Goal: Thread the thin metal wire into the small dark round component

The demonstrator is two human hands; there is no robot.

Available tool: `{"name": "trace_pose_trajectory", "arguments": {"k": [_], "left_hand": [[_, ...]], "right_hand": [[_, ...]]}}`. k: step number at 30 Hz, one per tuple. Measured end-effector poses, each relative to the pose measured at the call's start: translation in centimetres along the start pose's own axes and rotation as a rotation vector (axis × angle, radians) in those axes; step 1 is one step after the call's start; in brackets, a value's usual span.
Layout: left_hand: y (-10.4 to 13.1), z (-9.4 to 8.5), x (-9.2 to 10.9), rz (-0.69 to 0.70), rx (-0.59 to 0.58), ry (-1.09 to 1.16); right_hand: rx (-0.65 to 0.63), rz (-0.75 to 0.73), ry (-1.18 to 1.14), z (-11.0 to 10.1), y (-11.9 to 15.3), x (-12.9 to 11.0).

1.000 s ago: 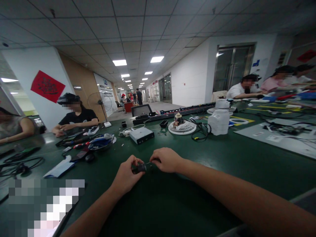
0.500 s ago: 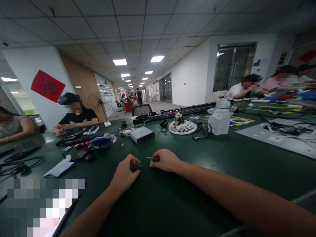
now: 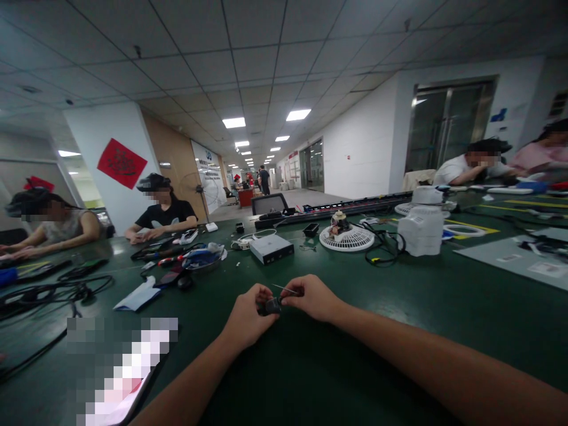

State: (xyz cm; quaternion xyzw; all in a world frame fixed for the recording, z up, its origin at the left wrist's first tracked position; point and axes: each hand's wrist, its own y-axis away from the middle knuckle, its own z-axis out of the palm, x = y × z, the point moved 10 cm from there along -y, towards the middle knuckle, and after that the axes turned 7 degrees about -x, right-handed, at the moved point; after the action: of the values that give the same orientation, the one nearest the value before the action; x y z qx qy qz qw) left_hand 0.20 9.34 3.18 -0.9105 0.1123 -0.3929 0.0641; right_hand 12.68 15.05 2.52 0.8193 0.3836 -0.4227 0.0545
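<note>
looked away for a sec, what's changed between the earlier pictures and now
The view has turned left, so things sit further right in the picture. The left hand, holding a dark part, and the right hand, holding a thin tool, have drawn closer together since half a second ago. Neither let go. The silver box and white slatted base stayed put.

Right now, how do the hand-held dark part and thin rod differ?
The dark part is stubby, the thin rod slender. The dark part looks blackish, the thin rod's visible length paler. The left hand grips the dark part; the right hand, the thin rod. Both are hand-held.
</note>
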Motion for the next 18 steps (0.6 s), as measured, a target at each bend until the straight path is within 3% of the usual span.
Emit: {"name": "trace_pose_trajectory", "arguments": {"k": [7, 13, 18], "left_hand": [[0.1, 0.7, 0.4, 0.050, -0.020, 0.165], [0.0, 1.1, 0.5, 0.062, -0.051, 0.228], [0.2, 1.1, 0.9, 0.081, -0.059, 0.225]], "right_hand": [[-0.050, -0.037, -0.072, 0.5, 0.4, -1.1], [-0.021, -0.075, -0.040, 0.3, 0.3, -1.4], [0.000, 0.010, -0.057, 0.3, 0.3, -0.3]]}}
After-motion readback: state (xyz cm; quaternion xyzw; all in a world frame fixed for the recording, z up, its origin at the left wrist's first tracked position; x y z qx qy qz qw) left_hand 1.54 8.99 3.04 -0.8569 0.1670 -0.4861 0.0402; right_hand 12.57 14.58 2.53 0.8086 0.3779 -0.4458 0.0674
